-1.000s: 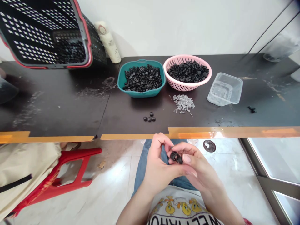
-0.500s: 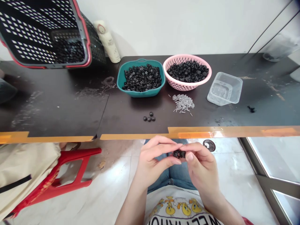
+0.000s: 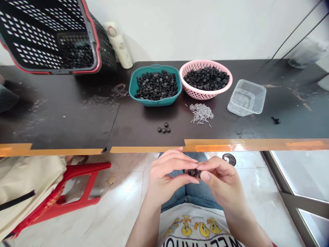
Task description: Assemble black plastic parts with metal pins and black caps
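Note:
Small black plastic parts [image 3: 192, 172] sit between my two hands, over my lap in front of the table edge. My left hand [image 3: 168, 175] closes on them from the left, thumb below and fingers above. From the right, my right hand [image 3: 221, 180] pinches them between thumb and index finger. Fingers cover much of the parts, so their exact shape is unclear. On the table ahead lie several round black caps [image 3: 163, 130] in a small group. Behind and right of them is a loose pile of small silvery pins [image 3: 202, 113].
A teal basin [image 3: 156, 103] and a pink basket [image 3: 200, 95] hold black parts. To their right stands a clear plastic tub [image 3: 258, 99]. At left are a tipped dark crate [image 3: 106, 51], a pale bottle [image 3: 120, 48] and a red stool [image 3: 87, 192]. Tape [image 3: 154, 149] lines the table edge.
The fingers have shifted slightly around the black parts, and more of them shows toward the left hand. The things on the table have stayed put.

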Motion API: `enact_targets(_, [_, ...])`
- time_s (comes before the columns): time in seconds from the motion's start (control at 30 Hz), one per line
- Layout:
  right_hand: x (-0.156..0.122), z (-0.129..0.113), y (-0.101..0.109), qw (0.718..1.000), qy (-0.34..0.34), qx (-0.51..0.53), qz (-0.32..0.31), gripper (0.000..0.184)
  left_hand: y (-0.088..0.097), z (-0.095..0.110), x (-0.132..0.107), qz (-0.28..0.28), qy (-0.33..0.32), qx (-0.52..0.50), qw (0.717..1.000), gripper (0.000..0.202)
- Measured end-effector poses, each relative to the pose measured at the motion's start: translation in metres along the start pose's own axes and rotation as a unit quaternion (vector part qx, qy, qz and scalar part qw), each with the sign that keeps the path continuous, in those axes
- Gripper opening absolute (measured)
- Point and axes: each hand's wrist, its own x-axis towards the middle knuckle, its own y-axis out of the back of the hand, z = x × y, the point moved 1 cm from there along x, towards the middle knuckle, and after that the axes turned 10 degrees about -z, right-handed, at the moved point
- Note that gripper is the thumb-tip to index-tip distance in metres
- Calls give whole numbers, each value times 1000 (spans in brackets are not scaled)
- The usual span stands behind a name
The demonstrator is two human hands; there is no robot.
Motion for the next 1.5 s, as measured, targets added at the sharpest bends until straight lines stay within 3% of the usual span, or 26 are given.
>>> enact_targets(0.2, [-1,-4,-1,999,-35,-9,14,12,3,2,1,-48,45,-11,998,33])
enact_targets(0.37, [1,-3,4,997,-52,-51,23,9,4,2,3,-54,64,7,996,29])
enact_targets(0.53, [1,-3,3,997,-23,-56,47,12,-1,1,3,-36,58,14,998,31])
enact_targets(0.67, [-2,-9,-1,994,-60,-42,80,10,-4,1,2,-27,51,33,998,33])
enact_targets(0.8, [-2,-16,1,992,-107,-30,59,11,-3,2,3,-40,37,41,998,31])
enact_targets(0.97, [2,-17,8,996,-83,-24,24,9,-1,6,5,-57,24,50,997,33])
enact_targets(1.27, [7,-23,20,992,-121,-34,-11,14,0,11,9,-86,7,48,995,36])
enact_targets(1.5, [12,-25,25,988,-135,45,-53,18,-1,10,9,-104,13,9,994,40])
